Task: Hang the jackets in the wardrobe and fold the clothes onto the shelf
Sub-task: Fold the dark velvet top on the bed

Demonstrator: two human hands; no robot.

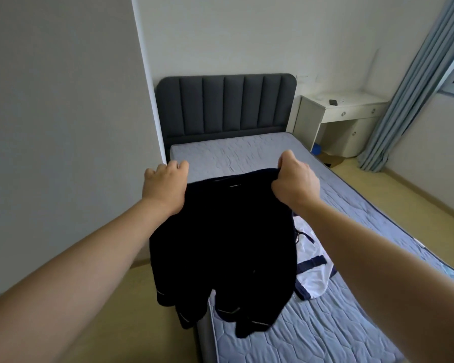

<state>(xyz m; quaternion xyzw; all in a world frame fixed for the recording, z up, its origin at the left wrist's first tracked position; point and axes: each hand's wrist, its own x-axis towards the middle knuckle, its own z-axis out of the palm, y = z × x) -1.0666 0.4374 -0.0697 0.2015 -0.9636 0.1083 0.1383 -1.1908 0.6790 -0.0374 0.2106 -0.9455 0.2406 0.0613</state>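
A person holds a dark navy garment [220, 244] up by its top edge above the near end of a bed, both bare arms stretched forward. The left hand [165, 183] grips the top corner at about 10 o'clock from the cloth's middle, fingers curled over the fabric; the right hand [294, 182] is clenched on the opposite corner at about 1 o'clock. The garment hangs down between the arms, its pale-piped hems dangling over the mattress [312, 334] edge and the floor [121, 320] at 6 o'clock. Whether it is a jacket or a top cannot be told.

Just right of it, at 3 o'clock, a white garment with navy trim [309, 268] lies crumpled on the quilted blue-grey mattress, partly hidden behind the dark cloth. A dark grey padded headboard [226, 106] stands at 12 o'clock. At 2 o'clock a white desk [351, 111] carries a small dark object [333, 102], beside a blue curtain [409, 95] at the window.
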